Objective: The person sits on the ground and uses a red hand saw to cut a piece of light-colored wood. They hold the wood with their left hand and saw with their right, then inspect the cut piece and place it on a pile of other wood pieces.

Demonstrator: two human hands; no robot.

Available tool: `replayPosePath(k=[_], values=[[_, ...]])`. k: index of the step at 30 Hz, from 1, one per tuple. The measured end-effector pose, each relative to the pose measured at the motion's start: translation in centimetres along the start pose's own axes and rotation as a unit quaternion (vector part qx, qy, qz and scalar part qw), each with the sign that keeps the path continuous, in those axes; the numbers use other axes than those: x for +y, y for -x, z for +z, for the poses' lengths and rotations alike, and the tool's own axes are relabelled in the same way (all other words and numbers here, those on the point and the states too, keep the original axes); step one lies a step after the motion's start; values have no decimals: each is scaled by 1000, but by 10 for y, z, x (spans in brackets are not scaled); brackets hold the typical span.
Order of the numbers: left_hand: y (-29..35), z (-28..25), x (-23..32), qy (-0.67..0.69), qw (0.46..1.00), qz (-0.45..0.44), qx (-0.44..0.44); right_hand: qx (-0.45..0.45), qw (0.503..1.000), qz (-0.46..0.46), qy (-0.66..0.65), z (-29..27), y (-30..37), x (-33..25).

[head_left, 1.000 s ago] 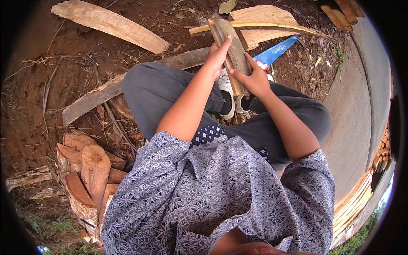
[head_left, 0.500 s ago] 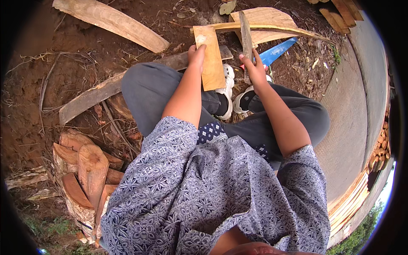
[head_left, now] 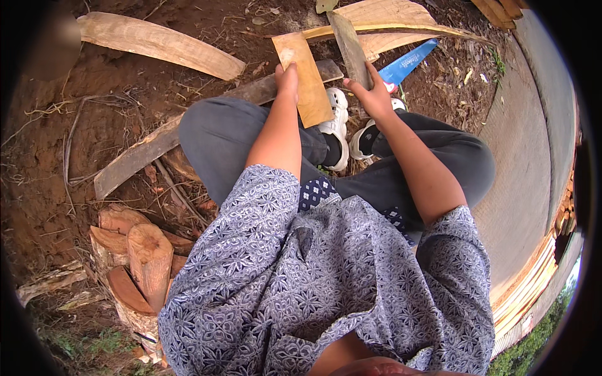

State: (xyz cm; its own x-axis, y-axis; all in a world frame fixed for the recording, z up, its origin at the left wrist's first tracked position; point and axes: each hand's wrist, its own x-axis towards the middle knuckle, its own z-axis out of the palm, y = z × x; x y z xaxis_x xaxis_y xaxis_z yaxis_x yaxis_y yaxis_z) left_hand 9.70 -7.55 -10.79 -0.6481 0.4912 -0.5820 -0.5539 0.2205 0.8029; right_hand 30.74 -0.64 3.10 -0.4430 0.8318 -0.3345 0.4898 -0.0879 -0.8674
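My left hand [head_left: 287, 81] is closed around the left edge of a light, flat wooden board [head_left: 307, 81], its thumb lying on the face. My right hand [head_left: 371, 94] grips a greyer, weathered wooden board [head_left: 348, 50], with the thumb on one side and fingers on the other. The two boards are held apart, both above my white shoes [head_left: 337, 122]. Just right of the grey board lies a saw with a blue blade [head_left: 411, 61], its handle partly hidden behind my right hand.
A curved plank [head_left: 163, 42] lies on the soil at far left. A long grey board [head_left: 141, 156] runs beside my left knee. Pale curved slabs [head_left: 389, 15] lie ahead. Cut wood chunks [head_left: 150, 250] sit at lower left. A paved strip [head_left: 520, 156] borders the right side.
The grey board in my right hand has turned so its broad face shows, its top leaning left. The light board has tilted and shifted slightly left. The whole view has also shifted a little.
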Motion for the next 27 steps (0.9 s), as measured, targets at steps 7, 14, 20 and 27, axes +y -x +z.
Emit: replayPosePath(k=[7,14,20,27], values=[[4,4,2,-5,1000,4,4,81,981,-21,175,-1,-8,22],[3,3,1,-13,1000,-2,24,119,970,41,208,-4,-5,17],[2,6,2,-6,999,6,43,125,967,-4,221,8,-27,46],[16,9,11,-28,999,7,23,106,977,-39,182,41,-36,72]])
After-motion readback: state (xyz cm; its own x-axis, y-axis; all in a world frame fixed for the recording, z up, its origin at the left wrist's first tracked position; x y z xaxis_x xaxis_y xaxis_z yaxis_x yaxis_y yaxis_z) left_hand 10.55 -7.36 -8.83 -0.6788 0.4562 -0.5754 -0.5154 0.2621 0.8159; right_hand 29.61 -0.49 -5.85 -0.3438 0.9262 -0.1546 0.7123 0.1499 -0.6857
